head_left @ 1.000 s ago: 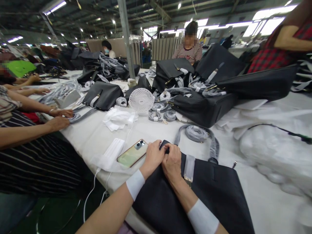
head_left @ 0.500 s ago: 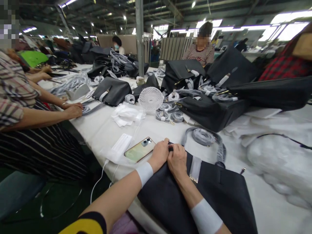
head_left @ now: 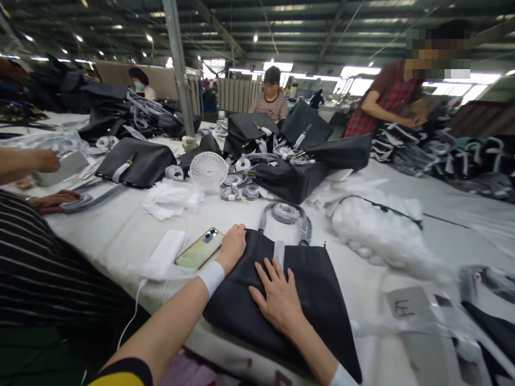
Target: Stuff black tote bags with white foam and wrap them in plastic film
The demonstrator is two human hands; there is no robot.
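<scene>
A black handbag [head_left: 317, 300] lies flat on the white-covered table in front of me, its wrapped handle [head_left: 309, 225] stretching away at the top. My left hand [head_left: 233, 247] is closed on the bag's upper left corner. With fingers spread, my right hand [head_left: 277, 300] rests flat on the front of the bag, just below a strap tab wrapped in white [head_left: 279, 253]. A coiled, wrapped strap [head_left: 285, 212] lies inside the handle loop. Left of my left hand is a phone [head_left: 200, 248] in a clear case.
A white fan [head_left: 208, 170] stands beyond the phone, near crumpled white sheets [head_left: 171, 198]. More black bags [head_left: 134, 162] are heaped behind. White stuffing in plastic [head_left: 370, 228] lies to the right. A co-worker's hand [head_left: 54, 201] touches a strap at left; another person [head_left: 386, 96] stands at right.
My right hand has left the bag's top edge, opened and spread flat on its front. My left hand stays at the corner. The view has turned right, showing a standing person.
</scene>
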